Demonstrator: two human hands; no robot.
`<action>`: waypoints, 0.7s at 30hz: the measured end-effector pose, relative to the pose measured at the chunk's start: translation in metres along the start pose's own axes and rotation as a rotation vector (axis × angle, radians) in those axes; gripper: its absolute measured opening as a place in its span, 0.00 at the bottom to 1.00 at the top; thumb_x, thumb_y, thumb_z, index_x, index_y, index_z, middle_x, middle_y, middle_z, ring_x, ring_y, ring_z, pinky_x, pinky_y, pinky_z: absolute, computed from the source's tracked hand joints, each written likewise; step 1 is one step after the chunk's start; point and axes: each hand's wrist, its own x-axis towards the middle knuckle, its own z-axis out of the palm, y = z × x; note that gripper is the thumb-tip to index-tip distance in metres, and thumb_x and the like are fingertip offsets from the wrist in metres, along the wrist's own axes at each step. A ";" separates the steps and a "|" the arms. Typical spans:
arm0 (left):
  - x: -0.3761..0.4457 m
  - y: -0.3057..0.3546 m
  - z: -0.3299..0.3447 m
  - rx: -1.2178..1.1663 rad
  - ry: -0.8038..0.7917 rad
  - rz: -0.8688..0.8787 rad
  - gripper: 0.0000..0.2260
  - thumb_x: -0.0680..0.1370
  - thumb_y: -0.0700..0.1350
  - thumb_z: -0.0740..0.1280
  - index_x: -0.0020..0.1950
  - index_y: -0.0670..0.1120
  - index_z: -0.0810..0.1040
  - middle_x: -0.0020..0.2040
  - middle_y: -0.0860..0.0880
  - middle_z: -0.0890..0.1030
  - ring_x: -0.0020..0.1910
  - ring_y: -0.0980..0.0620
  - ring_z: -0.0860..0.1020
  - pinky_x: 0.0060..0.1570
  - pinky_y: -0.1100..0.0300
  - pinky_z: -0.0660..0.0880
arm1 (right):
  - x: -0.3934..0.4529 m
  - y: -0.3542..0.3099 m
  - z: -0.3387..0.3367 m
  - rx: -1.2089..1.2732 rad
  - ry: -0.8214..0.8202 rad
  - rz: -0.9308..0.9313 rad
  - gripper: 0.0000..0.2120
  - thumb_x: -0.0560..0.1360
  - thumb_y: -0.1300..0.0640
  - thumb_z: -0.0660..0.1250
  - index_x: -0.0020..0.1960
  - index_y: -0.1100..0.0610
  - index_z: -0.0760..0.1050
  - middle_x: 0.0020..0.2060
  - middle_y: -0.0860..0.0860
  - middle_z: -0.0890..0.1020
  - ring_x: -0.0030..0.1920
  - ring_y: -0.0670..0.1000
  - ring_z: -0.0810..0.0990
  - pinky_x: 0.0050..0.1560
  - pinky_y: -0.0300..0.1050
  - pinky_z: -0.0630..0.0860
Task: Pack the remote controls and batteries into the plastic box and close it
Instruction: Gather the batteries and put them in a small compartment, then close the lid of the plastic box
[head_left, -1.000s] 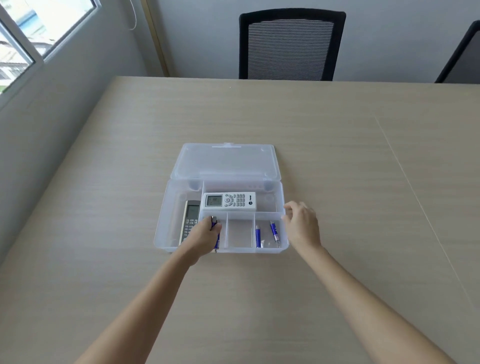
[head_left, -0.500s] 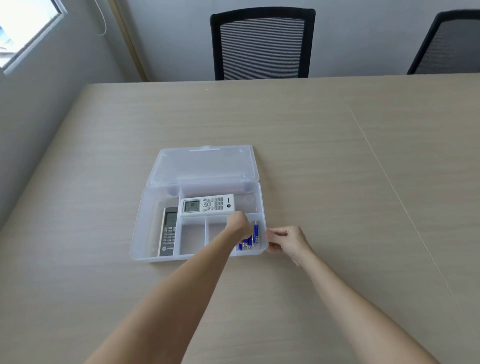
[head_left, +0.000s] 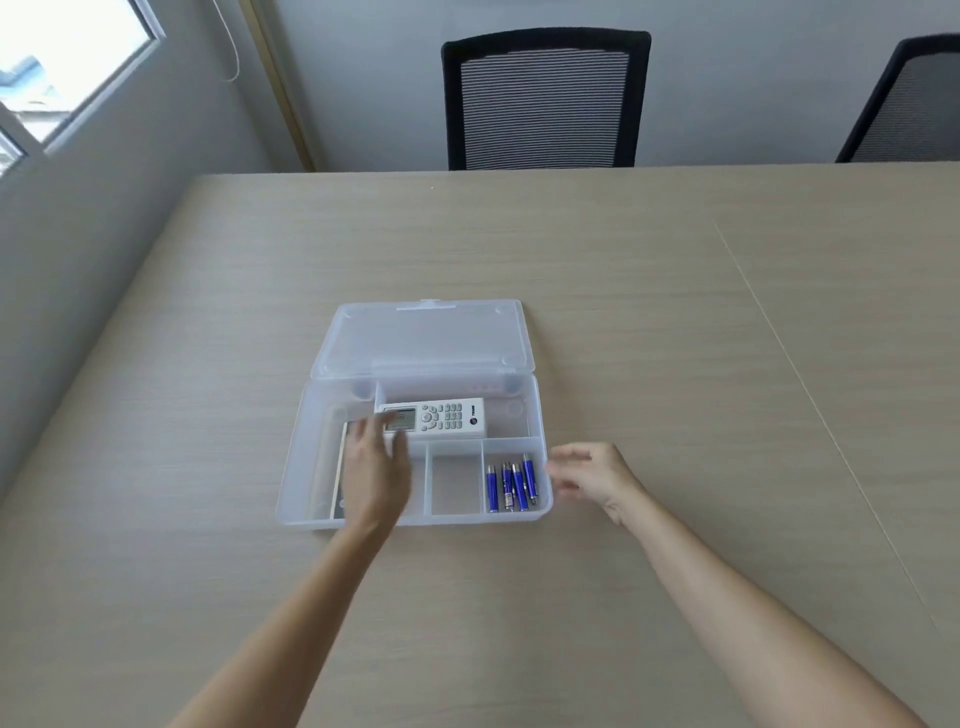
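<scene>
A clear plastic box (head_left: 291, 499) lies open on the table, its lid (head_left: 426, 338) folded flat behind it. A white remote (head_left: 441, 417) rests in the back compartment. A dark remote (head_left: 338, 467) lies in the left compartment, mostly hidden by my left hand (head_left: 376, 475), which hovers over the box with fingers spread and nothing in it. Several blue batteries (head_left: 510, 486) sit in the front right compartment. My right hand (head_left: 592, 478) is open just outside the box's right wall, apart from it.
The box stands near the middle of a light wooden table (head_left: 675, 338). Two black mesh chairs (head_left: 545, 98) stand behind the far edge. A wall with a window (head_left: 67, 67) runs along the left.
My left hand dropped the batteries in the right compartment and swung back left over the dark remote. My right hand has let go of the box's right edge and opened.
</scene>
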 end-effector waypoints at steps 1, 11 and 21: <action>0.004 -0.021 -0.011 0.116 0.062 -0.057 0.17 0.79 0.44 0.61 0.67 0.42 0.73 0.68 0.40 0.73 0.66 0.39 0.71 0.65 0.48 0.68 | 0.009 -0.010 0.000 0.029 0.045 -0.014 0.18 0.69 0.60 0.75 0.57 0.62 0.78 0.49 0.57 0.83 0.44 0.53 0.81 0.50 0.48 0.81; 0.003 -0.095 -0.020 0.390 -0.015 -0.181 0.25 0.81 0.54 0.52 0.76 0.45 0.59 0.78 0.42 0.60 0.72 0.40 0.65 0.71 0.47 0.62 | 0.109 -0.114 0.033 -0.150 0.100 -0.038 0.28 0.77 0.61 0.65 0.71 0.70 0.60 0.63 0.61 0.72 0.60 0.56 0.75 0.68 0.52 0.70; 0.007 -0.098 -0.015 0.373 0.032 -0.179 0.26 0.81 0.53 0.52 0.77 0.44 0.57 0.76 0.43 0.64 0.69 0.41 0.69 0.66 0.49 0.67 | 0.122 -0.124 0.054 0.070 0.125 -0.046 0.21 0.75 0.74 0.59 0.66 0.61 0.69 0.57 0.57 0.75 0.44 0.50 0.75 0.39 0.41 0.70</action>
